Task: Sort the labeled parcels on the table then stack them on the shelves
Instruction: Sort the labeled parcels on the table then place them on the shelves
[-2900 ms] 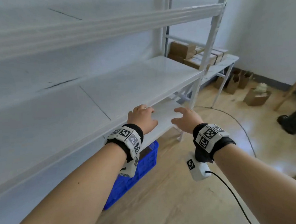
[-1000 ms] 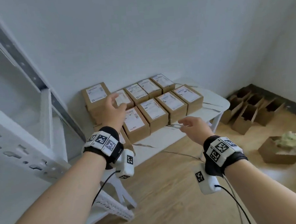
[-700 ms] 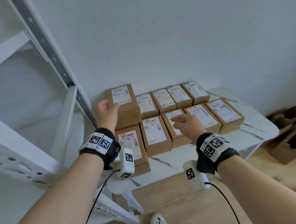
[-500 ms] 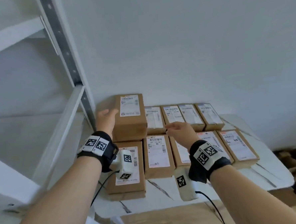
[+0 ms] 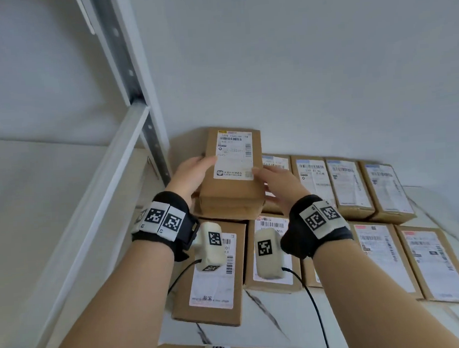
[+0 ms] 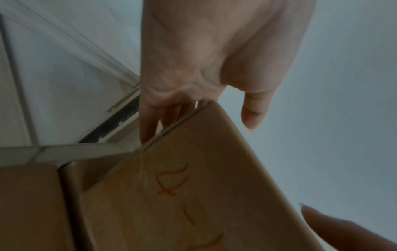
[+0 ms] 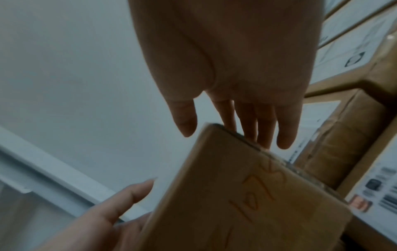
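A brown cardboard parcel with a white printed label is held up, tilted, over the back left of the white table. My left hand grips its left side, fingers behind the edge. My right hand presses its right side with straight fingers. In the left wrist view the left hand reaches past the parcel, thumb free. In the right wrist view the right hand lays its fingers along the parcel, whose face bears orange handwriting.
Several more labelled parcels lie flat in rows on the table, such as one below my left wrist and those at the right. The white metal shelf post and its rail stand close on the left.
The view swung from the shelf to the table. Both hands closed in on the top parcel at the back left, and it now stands lifted and tilted between them.
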{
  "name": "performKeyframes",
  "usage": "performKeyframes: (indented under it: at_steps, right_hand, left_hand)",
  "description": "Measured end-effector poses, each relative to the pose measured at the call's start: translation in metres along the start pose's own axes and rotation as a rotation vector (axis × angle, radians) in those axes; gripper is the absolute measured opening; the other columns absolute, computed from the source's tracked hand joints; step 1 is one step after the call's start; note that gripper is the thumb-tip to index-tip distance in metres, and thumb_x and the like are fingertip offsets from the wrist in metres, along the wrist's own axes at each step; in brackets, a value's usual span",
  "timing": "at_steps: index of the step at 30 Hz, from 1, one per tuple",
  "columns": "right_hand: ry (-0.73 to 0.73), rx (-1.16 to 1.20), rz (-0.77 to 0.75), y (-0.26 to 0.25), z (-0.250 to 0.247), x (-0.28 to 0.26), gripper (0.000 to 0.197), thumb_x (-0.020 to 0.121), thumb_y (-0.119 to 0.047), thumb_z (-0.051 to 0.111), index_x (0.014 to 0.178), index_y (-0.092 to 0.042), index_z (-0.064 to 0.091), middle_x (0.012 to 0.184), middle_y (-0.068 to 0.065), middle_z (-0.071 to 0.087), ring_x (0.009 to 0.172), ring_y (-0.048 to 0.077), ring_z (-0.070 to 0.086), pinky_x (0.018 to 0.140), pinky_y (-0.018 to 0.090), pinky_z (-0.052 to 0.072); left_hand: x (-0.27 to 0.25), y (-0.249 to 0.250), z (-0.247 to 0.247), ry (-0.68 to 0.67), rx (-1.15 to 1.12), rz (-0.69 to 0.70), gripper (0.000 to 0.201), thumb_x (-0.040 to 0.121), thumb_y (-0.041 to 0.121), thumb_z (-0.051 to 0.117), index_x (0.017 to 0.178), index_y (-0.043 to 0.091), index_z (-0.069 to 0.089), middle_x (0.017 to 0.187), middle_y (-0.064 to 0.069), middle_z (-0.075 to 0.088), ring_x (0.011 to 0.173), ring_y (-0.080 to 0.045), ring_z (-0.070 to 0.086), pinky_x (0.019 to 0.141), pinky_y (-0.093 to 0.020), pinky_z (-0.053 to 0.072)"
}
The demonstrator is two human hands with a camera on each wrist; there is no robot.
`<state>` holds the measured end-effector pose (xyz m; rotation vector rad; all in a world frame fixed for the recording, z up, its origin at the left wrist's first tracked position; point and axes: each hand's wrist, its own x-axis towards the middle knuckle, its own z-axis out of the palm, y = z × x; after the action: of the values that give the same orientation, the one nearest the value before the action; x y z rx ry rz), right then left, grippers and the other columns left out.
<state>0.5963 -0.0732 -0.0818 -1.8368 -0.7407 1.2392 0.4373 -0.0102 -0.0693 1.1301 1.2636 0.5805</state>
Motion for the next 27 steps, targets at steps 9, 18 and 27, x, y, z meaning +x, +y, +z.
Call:
performKeyframes:
  at_steps: [9,18,27]
  right_hand:
    - [0.057,0.164,-0.17,-0.01,-0.009,-0.035,0.043,0.091,-0.015,0.055,0.134,-0.02,0.05,0.117,0.0,0.065,0.103,0.016,0.062,0.094,0.035,0.051]
    - [0.032,0.154,-0.287,0.014,-0.051,-0.102,0.043,0.088,-0.008,0.057,0.128,-0.023,0.055,0.118,-0.002,0.065,0.104,0.016,0.063,0.082,0.031,0.053]
    - [-0.051,0.161,-0.385,0.06,-0.07,-0.183,0.059,0.076,0.002,0.063,0.131,-0.019,0.054,0.113,0.003,0.066,0.105,0.023,0.064,0.091,0.044,0.053]
  left_hand:
    - [-0.03,0.002,-0.002,0.046,-0.042,0.095,0.021,0.094,0.026,0.056,0.113,0.022,0.063,0.101,0.005,0.071,0.096,-0.015,0.064,0.076,-0.033,0.051]
    - [-0.111,-0.007,0.033,0.025,-0.108,0.18,0.012,0.095,0.025,0.056,0.103,0.027,0.064,0.1,0.006,0.072,0.1,-0.018,0.065,0.08,-0.036,0.054]
    - [-0.205,-0.045,0.055,0.131,-0.063,0.272,0.035,0.082,0.041,0.069,0.114,0.029,0.06,0.107,0.008,0.07,0.099,-0.015,0.067,0.092,-0.044,0.052]
